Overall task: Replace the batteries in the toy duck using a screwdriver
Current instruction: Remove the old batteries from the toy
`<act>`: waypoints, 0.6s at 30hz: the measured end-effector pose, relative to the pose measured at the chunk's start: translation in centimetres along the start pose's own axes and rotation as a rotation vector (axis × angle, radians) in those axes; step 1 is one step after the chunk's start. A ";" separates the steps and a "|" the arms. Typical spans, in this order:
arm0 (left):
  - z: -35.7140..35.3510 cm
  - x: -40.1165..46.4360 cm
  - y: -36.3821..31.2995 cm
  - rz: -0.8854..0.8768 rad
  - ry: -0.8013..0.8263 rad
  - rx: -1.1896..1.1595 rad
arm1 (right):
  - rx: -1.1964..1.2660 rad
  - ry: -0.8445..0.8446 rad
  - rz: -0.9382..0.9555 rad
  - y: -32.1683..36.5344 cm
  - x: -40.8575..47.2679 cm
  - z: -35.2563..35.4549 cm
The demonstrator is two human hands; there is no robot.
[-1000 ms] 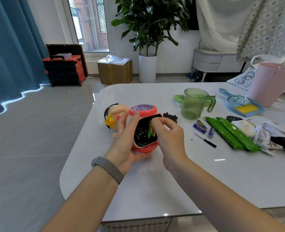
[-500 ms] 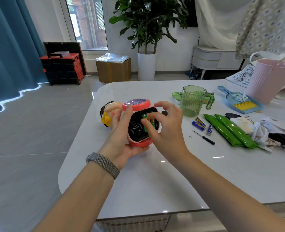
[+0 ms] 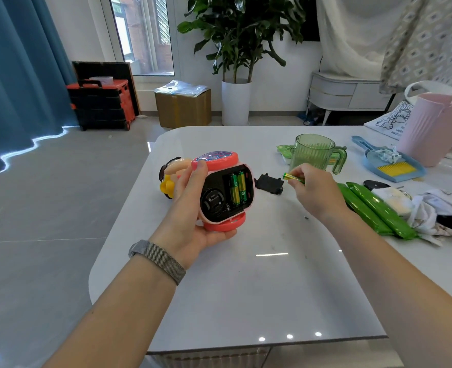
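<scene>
While the right hand (image 3: 314, 191) pinches one green battery (image 3: 293, 177) between thumb and fingertips, clear of the toy, the left hand (image 3: 193, 208) grips the toy duck (image 3: 214, 191), fingers wrapped round the body, thumb on the upper red disc. Duck is held above the table (image 3: 259, 288) near its far left corner, underside turned up toward the camera so the open battery compartment (image 3: 237, 188) faces the person; likely held that way for easy access. Two green batteries (image 3: 237, 189) sit side by side in the compartment, a third slot looks vacant. Can't tell if the pinched cell is an old one coming out or a new one going in. Black compartment cover (image 3: 269, 183) lies flat on the table just right of the duck, parked within reach for refitting. Green cup (image 3: 314, 155) stands behind the right hand. Green packets (image 3: 373, 212) and a cloth pile (image 3: 429, 208) lie toward the right edge; blue dustpan (image 3: 392, 166) and pink bin (image 3: 437, 128) sit at the far right. Screwdriver not visible, probably hidden behind the right hand.
</scene>
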State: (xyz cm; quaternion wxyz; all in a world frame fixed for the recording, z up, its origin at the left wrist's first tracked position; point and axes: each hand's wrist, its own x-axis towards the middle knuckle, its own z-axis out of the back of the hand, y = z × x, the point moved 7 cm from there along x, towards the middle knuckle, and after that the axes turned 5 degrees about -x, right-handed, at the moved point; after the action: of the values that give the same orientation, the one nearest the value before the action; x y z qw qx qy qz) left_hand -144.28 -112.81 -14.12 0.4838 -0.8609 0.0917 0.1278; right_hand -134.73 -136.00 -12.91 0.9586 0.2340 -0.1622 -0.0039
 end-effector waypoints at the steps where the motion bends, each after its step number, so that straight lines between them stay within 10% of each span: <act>1: 0.1 0.1 0.1 -0.001 -0.003 0.002 | -0.068 -0.004 -0.002 -0.3 0.2 -0.4; 14: 0.4 0.7 0.1 0.006 0.005 0.025 | -0.456 0.022 0.010 -2.0 1.7 -1.9; 18: 0.3 0.4 -0.1 0.009 0.000 0.008 | -0.273 -0.202 0.103 0.8 0.8 0.5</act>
State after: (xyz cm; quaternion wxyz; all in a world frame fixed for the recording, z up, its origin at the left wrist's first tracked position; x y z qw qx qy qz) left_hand -143.94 -112.55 -14.30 0.4869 -0.8585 0.0961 0.1294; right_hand -134.15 -135.61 -11.91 0.9593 0.0916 -0.2672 -0.0004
